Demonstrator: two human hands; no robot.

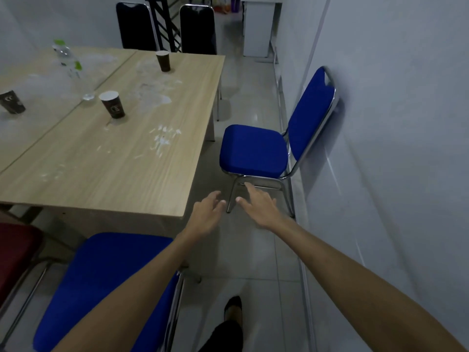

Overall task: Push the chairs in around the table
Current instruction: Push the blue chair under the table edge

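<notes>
A blue padded chair (pixel 255 151) with a chrome frame stands apart from the light wooden table (pixel 106 158), its back against the right wall. My left hand (pixel 206 214) and my right hand (pixel 258 207) reach forward side by side in the air, fingers loosely spread, holding nothing, short of that chair's seat. A second blue chair (pixel 101 283) sits at the table's near edge, under my left forearm. A dark red chair (pixel 17 252) shows at the bottom left. Two black chairs (pixel 198 29) stand at the table's far end.
Three paper cups (pixel 113 104) and a plastic bottle (pixel 68 59) stand on the table. A tiled aisle runs between the table and the right wall. My foot (pixel 232 307) is on the floor below. A white cabinet (pixel 258 26) stands far back.
</notes>
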